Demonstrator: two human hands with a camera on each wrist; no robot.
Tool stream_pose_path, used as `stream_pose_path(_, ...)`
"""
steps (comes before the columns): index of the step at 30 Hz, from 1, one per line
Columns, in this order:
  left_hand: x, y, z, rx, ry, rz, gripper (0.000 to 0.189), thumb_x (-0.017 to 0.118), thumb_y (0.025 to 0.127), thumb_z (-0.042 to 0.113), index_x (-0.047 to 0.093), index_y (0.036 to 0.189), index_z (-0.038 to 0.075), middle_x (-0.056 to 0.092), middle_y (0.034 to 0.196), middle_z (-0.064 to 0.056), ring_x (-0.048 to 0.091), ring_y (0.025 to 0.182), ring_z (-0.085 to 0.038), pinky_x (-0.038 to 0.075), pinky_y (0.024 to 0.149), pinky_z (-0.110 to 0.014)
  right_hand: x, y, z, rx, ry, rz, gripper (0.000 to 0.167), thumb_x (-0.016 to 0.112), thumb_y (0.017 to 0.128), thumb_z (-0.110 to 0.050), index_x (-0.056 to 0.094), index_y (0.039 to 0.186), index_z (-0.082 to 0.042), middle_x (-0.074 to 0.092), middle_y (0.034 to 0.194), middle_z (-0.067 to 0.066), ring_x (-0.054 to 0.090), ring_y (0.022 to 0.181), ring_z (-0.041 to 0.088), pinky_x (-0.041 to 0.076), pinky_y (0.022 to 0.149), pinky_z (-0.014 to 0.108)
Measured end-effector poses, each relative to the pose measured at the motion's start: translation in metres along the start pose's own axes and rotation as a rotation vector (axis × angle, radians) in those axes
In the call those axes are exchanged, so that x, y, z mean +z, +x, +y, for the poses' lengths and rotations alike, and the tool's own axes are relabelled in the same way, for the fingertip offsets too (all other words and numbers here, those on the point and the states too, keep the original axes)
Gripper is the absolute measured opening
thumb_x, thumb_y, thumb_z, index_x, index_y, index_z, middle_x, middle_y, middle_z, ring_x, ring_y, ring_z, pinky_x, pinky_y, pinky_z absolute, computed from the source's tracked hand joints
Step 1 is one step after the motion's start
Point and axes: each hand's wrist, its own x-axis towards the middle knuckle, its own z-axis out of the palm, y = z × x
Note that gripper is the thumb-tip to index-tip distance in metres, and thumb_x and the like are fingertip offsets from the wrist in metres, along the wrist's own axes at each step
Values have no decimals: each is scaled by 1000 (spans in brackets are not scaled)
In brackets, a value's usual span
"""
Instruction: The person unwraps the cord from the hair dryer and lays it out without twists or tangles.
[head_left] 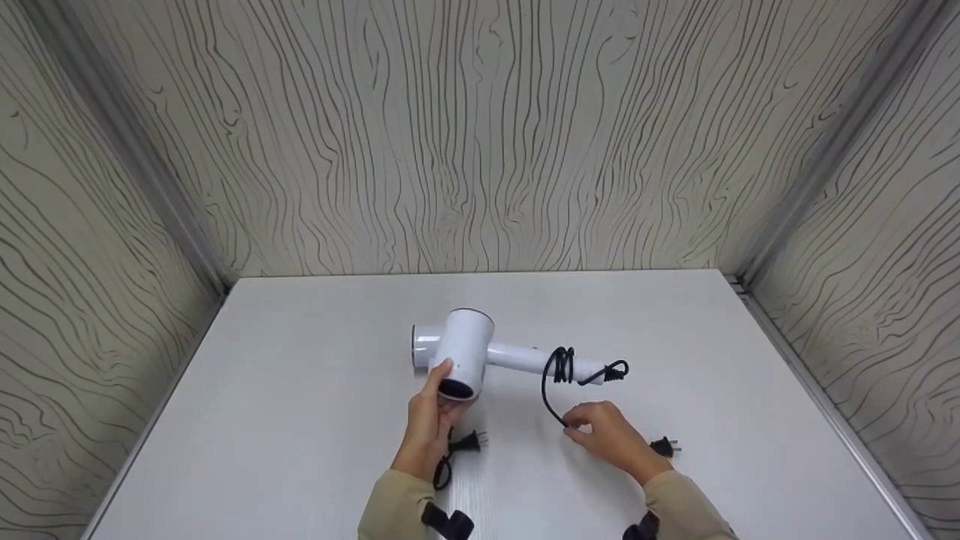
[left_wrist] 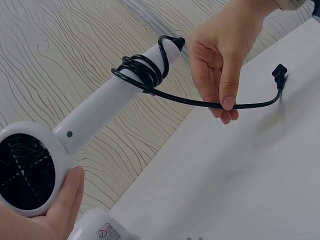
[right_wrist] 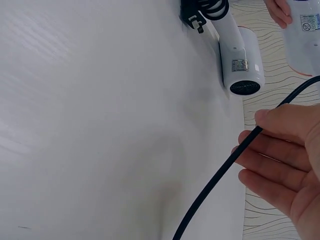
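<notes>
A white hair dryer (head_left: 466, 346) is held up over the table by my left hand (head_left: 427, 427), thumb along the barrel and fingers round its underside. Its handle (left_wrist: 100, 107) points right in the head view, with several loops of black cord (left_wrist: 142, 70) wound about the far end. My right hand (head_left: 611, 435) pinches the loose stretch of that cord (right_wrist: 215, 177) between thumb and fingers. Beyond the pinch the cord runs on to a black plug (left_wrist: 280, 75), which hangs free. In the right wrist view my left hand shows partly at the top corner.
A second white hair dryer (right_wrist: 242, 62) lies on the white table (head_left: 300, 420), partly hidden behind the held one in the head view. Its cord is bundled at the handle, with a two-pin plug (head_left: 466, 442) by my left wrist. Wood-patterned walls (head_left: 465, 135) enclose the table.
</notes>
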Motion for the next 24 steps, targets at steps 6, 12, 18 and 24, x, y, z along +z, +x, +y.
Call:
stream_pose_path(6, -1, 0, 0, -9, -7, 9, 73, 54, 94, 42, 31, 141, -9, 63, 113, -11, 67, 92, -11, 58, 92, -29, 1, -6, 2, -25, 19, 34, 13, 67, 86, -6, 72, 96, 0, 75, 93, 12, 71, 84, 24, 60, 78, 36)
stream_pose_path(12, -2, 0, 0, -3, 19, 17, 71, 54, 94, 41, 34, 140, -9, 65, 107, -8, 68, 89, -10, 59, 88, -26, -1, -12, 4, -113, 11, 127, 10, 67, 85, -2, 73, 92, 2, 76, 89, 12, 72, 79, 23, 60, 71, 29)
stream_pose_path(18, -3, 1, 1, -11, 20, 46, 73, 56, 93, 41, 34, 140, -11, 64, 106, -9, 68, 86, -10, 59, 86, -25, -5, -16, 4, -142, -28, 224, 10, 69, 84, -2, 74, 93, -1, 76, 90, 10, 72, 81, 22, 60, 72, 29)
stream_pose_path(24, -4, 1, 0, -20, 75, 57, 75, 55, 93, 44, 35, 139, -11, 63, 111, -11, 66, 88, -10, 59, 88, -26, -8, -20, 4, -201, -76, 331, 11, 72, 80, -1, 74, 90, -4, 76, 86, 6, 72, 78, 20, 60, 69, 28)
